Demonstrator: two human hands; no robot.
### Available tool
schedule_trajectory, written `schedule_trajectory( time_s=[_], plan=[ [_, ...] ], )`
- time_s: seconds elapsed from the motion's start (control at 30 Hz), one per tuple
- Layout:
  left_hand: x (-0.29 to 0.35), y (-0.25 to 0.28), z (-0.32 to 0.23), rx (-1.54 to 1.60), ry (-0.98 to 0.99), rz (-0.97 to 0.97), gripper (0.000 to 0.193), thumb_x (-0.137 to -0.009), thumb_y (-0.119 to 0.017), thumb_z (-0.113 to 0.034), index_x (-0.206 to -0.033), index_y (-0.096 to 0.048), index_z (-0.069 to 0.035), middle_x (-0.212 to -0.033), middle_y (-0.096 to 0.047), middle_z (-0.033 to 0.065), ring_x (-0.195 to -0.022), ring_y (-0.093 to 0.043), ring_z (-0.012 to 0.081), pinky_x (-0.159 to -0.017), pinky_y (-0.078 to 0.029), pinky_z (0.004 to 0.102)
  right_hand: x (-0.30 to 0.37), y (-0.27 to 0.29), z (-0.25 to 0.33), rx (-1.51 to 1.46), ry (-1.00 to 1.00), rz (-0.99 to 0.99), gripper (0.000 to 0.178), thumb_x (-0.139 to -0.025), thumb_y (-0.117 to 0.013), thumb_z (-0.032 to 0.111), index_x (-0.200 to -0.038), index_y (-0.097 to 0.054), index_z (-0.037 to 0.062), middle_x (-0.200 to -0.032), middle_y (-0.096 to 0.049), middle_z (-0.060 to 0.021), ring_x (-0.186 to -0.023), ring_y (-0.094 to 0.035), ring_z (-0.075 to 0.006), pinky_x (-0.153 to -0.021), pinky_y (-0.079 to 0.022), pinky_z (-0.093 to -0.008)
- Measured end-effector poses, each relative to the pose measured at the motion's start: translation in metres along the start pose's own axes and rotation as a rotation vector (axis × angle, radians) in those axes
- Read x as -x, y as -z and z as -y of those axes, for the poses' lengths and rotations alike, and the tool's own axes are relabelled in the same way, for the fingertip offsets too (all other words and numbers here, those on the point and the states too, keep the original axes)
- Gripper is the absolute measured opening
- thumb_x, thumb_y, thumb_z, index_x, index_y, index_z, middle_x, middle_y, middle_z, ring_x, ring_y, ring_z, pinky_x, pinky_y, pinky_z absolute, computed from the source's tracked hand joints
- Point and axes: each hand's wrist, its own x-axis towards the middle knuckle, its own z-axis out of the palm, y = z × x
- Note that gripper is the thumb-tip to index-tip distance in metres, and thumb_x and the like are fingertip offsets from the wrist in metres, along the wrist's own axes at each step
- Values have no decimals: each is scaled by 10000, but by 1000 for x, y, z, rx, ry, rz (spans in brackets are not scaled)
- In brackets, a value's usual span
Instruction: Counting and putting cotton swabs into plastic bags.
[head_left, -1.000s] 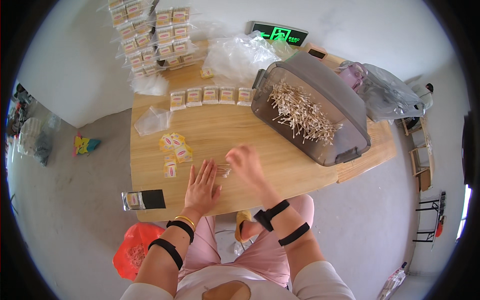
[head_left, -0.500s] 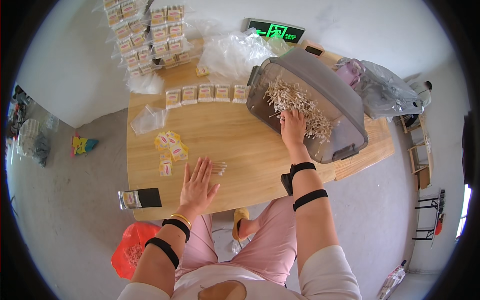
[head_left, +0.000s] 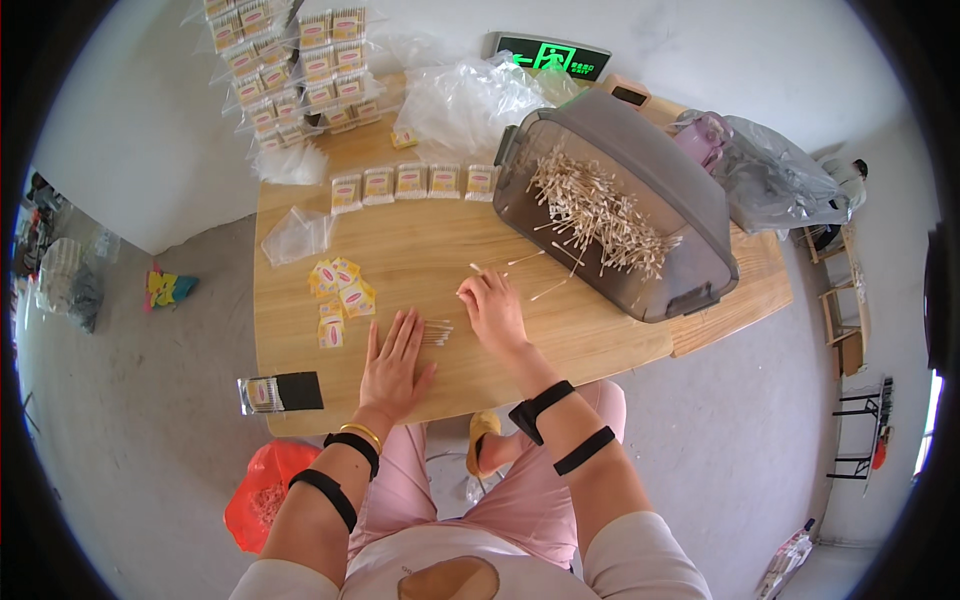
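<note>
The right hand (head_left: 492, 308) had returned from the gray bin (head_left: 645, 150) of cotton swabs (head_left: 600, 215), fingers bunched, any pinch unclear, and loose swabs (head_left: 548, 290) lay near it, seemingly supply for the small swab row (head_left: 438, 333) beside the flat left hand (head_left: 393, 367) on the table (head_left: 440, 235).

My right hand (head_left: 492, 305) has left the grey plastic bin (head_left: 640, 150), where I was reaching half a second ago, and is now curled over the table (head_left: 420, 240), nearer its front edge. A few loose cotton swabs (head_left: 548, 290) have appeared by the bin's mouth, on wood that was bare a second ago.
</note>
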Motion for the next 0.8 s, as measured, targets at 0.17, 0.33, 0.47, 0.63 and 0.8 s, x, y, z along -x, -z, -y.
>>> schedule_trajectory(
  time_s=[0.17, 0.33, 0.47, 0.63, 0.8],
  plan=[
    [4, 0, 4, -1, 21, -4, 731, -980, -517, -409, -1569, -310, -29, -1648, -298, 113, -1541, -242, 264, -1259, -109, 552, 8, 28, 10, -133, -130, -113, 82, -884, -671, 57, -960, -646, 75, -957, -624, -119, -959, -588, -354, -825, -473, -462],
    [2, -1, 2, -9, 6, -15, 730, -980, -521, -413, -1568, -314, -34, -1641, -310, 109, -1539, -249, 260, -1259, -113, 549, 47, 72, -30, 59, -214, -140, 175, -834, -723, 64, -998, -664, 88, -995, -616, -116, -979, -567, -356, -862, -464, -461],
    [3, 0, 2, -17, 11, -10, 751, -976, -530, -417, -1579, -292, -40, -1650, -288, 101, -1543, -236, 257, -1259, -114, 547, 62, 66, -23, 97, -220, 1, 268, -815, -750, 83, -1073, -681, 96, -1110, -611, -99, -1063, -543, -356, -940, -443, -468],
    [2, -1, 2, -74, 31, 21, 787, -967, -539, -432, -1593, -259, -47, -1663, -257, 87, -1551, -210, 248, -1261, -109, 544, 29, 43, 5, 86, -8, 2, 371, -815, -756, 98, -1178, -681, 113, -1240, -598, -91, -1150, -532, -341, -1024, -412, -472],
    [1, 0, -1, -22, 23, -14, 795, -960, -544, -435, -1593, -261, -45, -1657, -273, 89, -1552, -210, 245, -1264, -103, 539, 14, 27, -13, 56, 18, -1, 293, -818, -747, 87, -1106, -699, 114, -1180, -613, -63, -1135, -545, -310, -990, -420, -463]
  ],
)
